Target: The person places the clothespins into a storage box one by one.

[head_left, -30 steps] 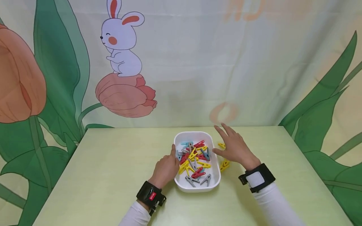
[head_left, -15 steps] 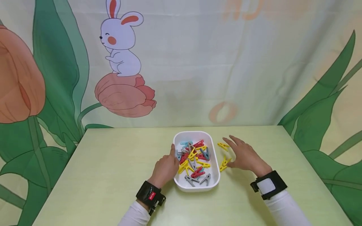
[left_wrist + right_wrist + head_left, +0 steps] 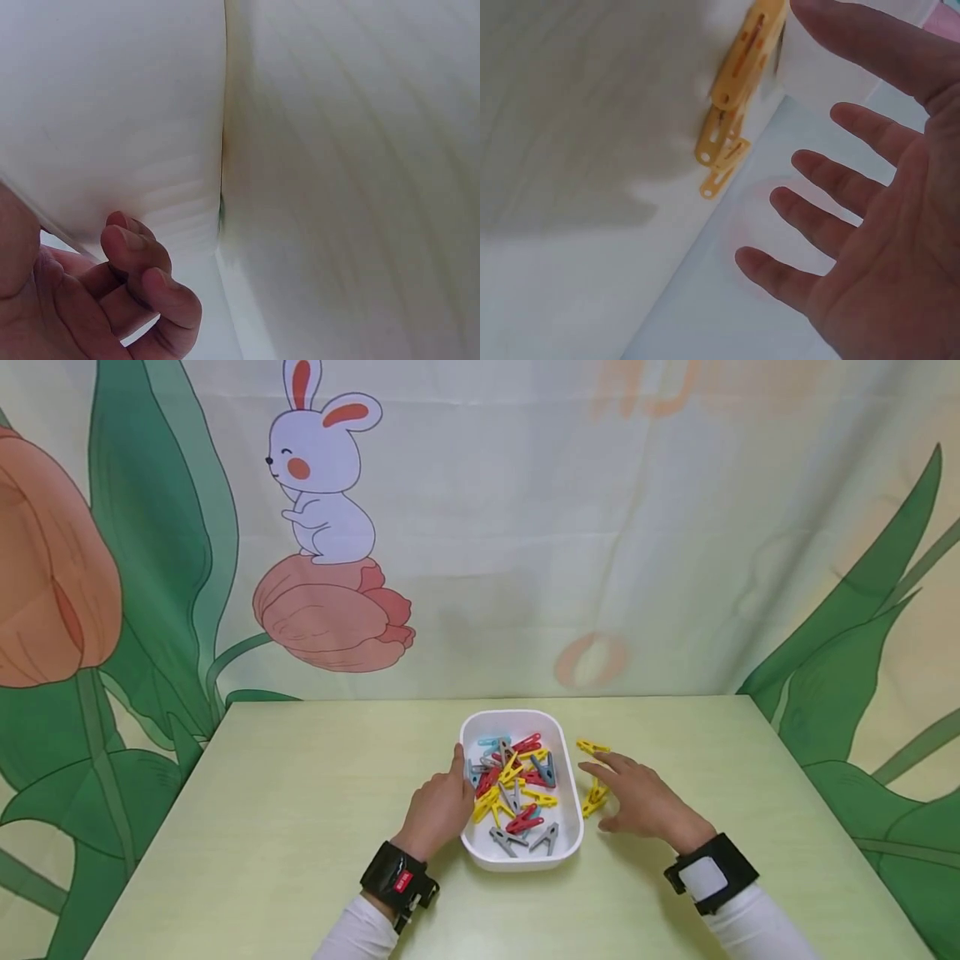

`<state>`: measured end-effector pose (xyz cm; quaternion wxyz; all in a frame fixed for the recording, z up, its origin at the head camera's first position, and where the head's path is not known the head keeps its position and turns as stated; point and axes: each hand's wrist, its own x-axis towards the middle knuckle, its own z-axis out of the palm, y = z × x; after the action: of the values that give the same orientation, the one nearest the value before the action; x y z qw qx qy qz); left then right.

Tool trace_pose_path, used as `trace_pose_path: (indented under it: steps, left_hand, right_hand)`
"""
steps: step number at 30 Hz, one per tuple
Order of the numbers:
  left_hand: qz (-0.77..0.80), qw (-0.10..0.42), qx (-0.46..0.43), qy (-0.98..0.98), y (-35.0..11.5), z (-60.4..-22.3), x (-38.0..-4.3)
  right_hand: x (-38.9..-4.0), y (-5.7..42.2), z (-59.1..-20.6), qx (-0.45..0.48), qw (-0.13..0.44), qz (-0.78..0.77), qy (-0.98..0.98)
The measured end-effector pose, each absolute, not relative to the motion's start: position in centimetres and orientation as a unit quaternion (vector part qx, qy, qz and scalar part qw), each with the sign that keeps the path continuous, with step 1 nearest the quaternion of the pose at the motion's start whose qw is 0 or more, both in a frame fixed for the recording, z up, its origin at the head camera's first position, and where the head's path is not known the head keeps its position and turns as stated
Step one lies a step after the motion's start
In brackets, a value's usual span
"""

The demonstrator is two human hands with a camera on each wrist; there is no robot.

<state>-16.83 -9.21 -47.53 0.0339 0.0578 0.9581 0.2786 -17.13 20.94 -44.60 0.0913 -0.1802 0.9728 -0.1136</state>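
A white rectangular tray (image 3: 480, 860) holds a heap of red, yellow, grey and blue clothespins (image 3: 517, 785). My left hand (image 3: 441, 806) grips its left rim; in the left wrist view, curled fingers (image 3: 171, 296) lie against the outer wall, with the thumb side over the edge. To the right of the tray, yellow clothespins (image 3: 595, 797) lie on the table, one of them (image 3: 590, 746) farther back. My right hand (image 3: 647, 802) hovers beside them with fingers spread and nothing held. From the right wrist, the yellow clothespins (image 3: 739, 75) appear beyond the fingertips, apart from them.
The pale green table (image 3: 315, 810) extends to both sides of the tray. Behind its back edge hangs a curtain (image 3: 487, 527) printed with a rabbit and tulips.
My right hand has moved from near the tray's right rim, rightward and then down toward the near side, beside the loose yellow clothespins. The left hand and tray have stayed put.
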Motion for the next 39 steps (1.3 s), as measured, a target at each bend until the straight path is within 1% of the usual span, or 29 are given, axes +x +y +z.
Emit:
trace_pose_path:
  steps: [10,17,25,33,39]
  left_hand:
    - [0.281,0.031,0.061,0.957,-9.1,-47.4,-16.8]
    - [0.283,0.033,0.057,0.957,-9.1,-47.4,-16.8]
    - [0.280,0.032,0.060,0.958,-9.1,-47.4,-16.8]
    - [0.279,0.027,0.062,0.958,-9.1,-47.3,-16.9]
    - [0.282,0.028,0.059,0.957,-9.2,-47.3,-16.7]
  right_hand:
    - [-16.6,21.1,-46.3,-0.182,0.112,-0.111,0.971]
    - [-16.7,21.3,-46.8,-0.173,0.082,-0.094,0.977]
    - [-16.9,21.9,-47.3,-0.167,0.081,-0.089,0.979]
    - [-16.9,22.5,-47.3,-0.170,0.064,-0.091,0.979]
    - [-17.1,23.1,-46.5,-0.177,0.041,-0.081,0.980]
